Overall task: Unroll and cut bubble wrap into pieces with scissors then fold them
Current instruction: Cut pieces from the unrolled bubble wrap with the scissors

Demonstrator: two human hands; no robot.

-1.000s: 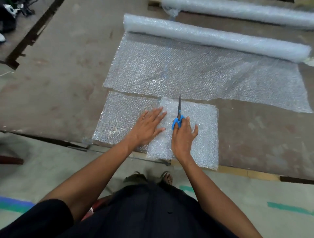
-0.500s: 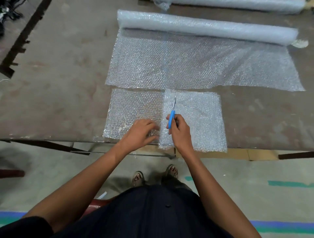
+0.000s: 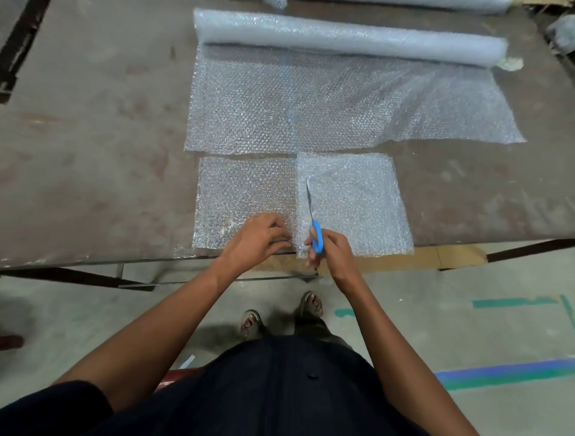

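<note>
Table (image 3: 93, 140): a worn brown surface that carries all the bubble wrap; its near edge runs just behind the person's hands.
Roll (image 3: 342, 37): a long roll of bubble wrap lying across the far part of the table, partly unrolled.
Unrolled sheet (image 3: 326, 105): one flat layer spread from the roll toward the person, its near edge cut unevenly.
Left piece (image 3: 242, 189): a single cut piece lying flat just in front of the sheet, at the table's near edge.
Right piece (image 3: 357, 202): a whiter, denser-looking piece beside the left piece; their inner edges meet or overlap, which of the two I cannot tell. Its near edge hangs slightly over the table edge.
Scissors (image 3: 312, 218): blue handles, thin blades pointing away from the person, lying over the left part of the right piece; whether the blades are parted cannot be told.
Right hand (image 3: 329, 252): fingers curled round the blue handles, grasping the scissors at the near edge of the right piece.
Left hand (image 3: 258, 239): fingers bent, their tips on the wrap at the seam between the two pieces, near the table edge; whether they pinch the wrap or only press it cannot be told.
Second roll (image 3: 420, 3): another roll at the far edge of the table, mostly out of view.
Floor (image 3: 466, 326): pale concrete with green and blue tape marks; the person's sandalled feet (image 3: 280, 317) stand below the table edge.
</note>
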